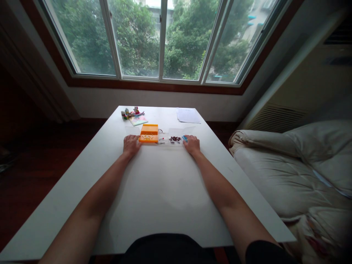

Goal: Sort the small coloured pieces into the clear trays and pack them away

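My left hand (131,145) is closed against the left edge of an open orange box (150,129), its thumb at the near corner. Small yellow and pale pieces (148,137) lie in the box's front half. Joined to it or standing right beside it is a clear plastic box (165,145) with a raised see-through lid (181,130). Many small dark red-brown pieces (175,139) are inside. At the clear box's right end my right hand (192,144) is closed, with a small blue item (184,138) at its fingertips; whether it holds that item is unclear.
On the white table (170,190), small colourful figurines (132,113) and a pastel card or booklet (138,120) stand far left. White paper sheets (189,115) lie far right. A pale sofa (275,168) is beyond the right edge; a window (161,44) is ahead.
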`<state>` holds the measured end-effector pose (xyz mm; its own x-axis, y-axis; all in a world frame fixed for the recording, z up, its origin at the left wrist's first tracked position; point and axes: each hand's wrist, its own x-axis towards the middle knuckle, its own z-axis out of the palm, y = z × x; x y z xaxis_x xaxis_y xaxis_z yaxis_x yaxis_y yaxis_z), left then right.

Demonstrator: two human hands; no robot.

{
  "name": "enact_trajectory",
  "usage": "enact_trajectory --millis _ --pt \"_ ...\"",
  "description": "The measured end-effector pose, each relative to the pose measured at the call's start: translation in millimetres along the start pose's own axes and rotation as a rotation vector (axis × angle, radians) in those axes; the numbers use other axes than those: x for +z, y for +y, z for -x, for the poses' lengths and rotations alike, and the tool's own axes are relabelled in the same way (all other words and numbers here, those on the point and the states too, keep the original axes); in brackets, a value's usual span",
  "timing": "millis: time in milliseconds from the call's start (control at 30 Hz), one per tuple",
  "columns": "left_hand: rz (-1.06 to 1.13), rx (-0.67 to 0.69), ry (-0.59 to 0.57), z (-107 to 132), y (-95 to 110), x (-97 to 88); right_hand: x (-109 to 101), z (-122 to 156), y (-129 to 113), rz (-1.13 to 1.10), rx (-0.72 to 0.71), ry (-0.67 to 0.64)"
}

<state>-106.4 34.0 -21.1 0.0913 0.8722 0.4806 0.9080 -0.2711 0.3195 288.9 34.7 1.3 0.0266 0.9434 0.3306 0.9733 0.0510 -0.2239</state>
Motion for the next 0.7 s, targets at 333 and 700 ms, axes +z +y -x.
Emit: enact_trajectory --millis 333,700 --pt "-0.007 0.054 -0.084 -1 2 1.8 12 5 -5 -0.063 -0.079 0.035" --pt "-0.065 0.056 -0.109 -11 14 10.4 20 1 2 -0.065 -0.100 0.033"
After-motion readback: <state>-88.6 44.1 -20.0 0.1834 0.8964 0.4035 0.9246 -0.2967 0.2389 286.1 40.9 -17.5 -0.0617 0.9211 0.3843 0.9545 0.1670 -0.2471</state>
